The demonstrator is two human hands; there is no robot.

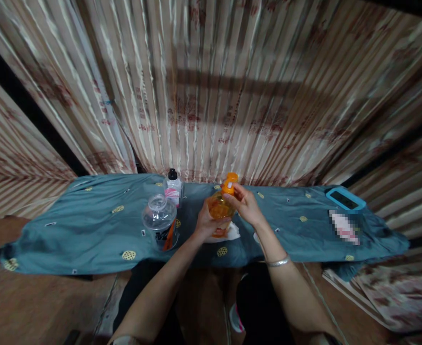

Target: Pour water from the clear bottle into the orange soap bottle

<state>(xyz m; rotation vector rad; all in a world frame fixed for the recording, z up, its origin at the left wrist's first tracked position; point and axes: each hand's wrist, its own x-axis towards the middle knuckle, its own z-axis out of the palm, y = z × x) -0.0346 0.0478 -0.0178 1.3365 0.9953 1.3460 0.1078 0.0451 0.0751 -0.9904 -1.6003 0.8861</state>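
Left hand (205,223) wraps the belly of a small clear plastic bottle of orange liquid (218,208), fingers curled round its far side, thumb toward the person; a full clasp that steadies the bottle upright, its base just above or resting on a white crumpled cloth or tissue (232,233), contact not clear from here. Right hand (245,203) comes in from the other side and pinches at the bottle's orange cap (229,184), fingertips closed on the neck and cap, palm open to the side; one hand bracing low while the other works high looks like the hold for turning or flipping a cap, though whether the cap is loose cannot be told. A silver bangle (278,261) sits on the right wrist. The bottle stands near the middle of a low surface draped in a teal cloth with small yellow and white motifs (88,225), toward its front edge. Just to the left, well within reach, a clear round plastic jar (159,220) with dark contents at the bottom; behind it, a small white bottle with a black cap and pink label (173,187). Far right, a phone in a light blue case (345,199), flat on the cloth. Behind everything hangs a striped beige curtain with reddish print (211,86).
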